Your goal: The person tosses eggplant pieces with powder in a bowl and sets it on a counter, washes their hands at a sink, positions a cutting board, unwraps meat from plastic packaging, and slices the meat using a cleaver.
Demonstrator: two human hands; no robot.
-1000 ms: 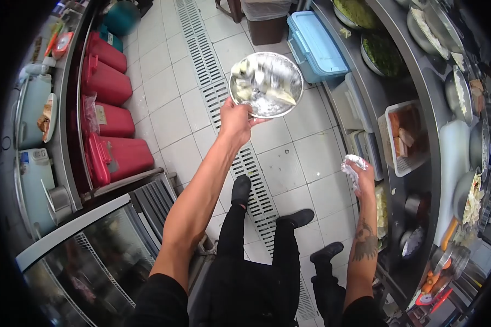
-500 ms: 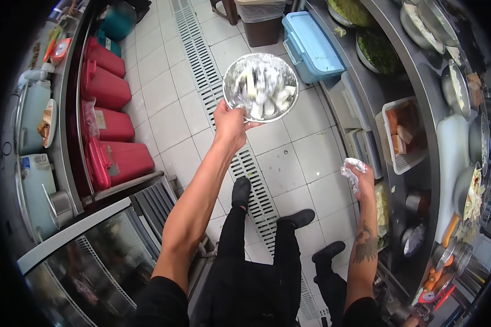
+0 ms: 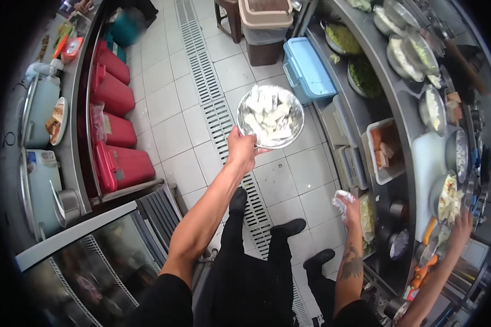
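My left hand (image 3: 241, 148) grips the near-left rim of a round metal bowl (image 3: 298, 124), held out over the tiled floor. Pale chunks (image 3: 273, 117) with a white, floury coating fill the bowl. Lower and to the right, my right hand (image 3: 346, 206) hangs apart from the bowl, beside the shelving. A white layer covers its fingers; whether this is flour or thin plastic I cannot make out. Those fingers are loosely curled, and no separate object shows in them.
Another person's arm (image 3: 444, 261) reaches to a bowl of shredded food (image 3: 448, 199) on the right counter. A white basket (image 3: 371, 139), a blue lidded bin (image 3: 311, 71) and metal bowls line that side. Red bins (image 3: 123, 166) stand left. A drain grate (image 3: 204, 82) runs along the floor.
The bowl and my left hand have come lower and slightly right in view; its contents, blurred before, look settled. My right hand sits lower. Another person's arm has appeared at the right counter.
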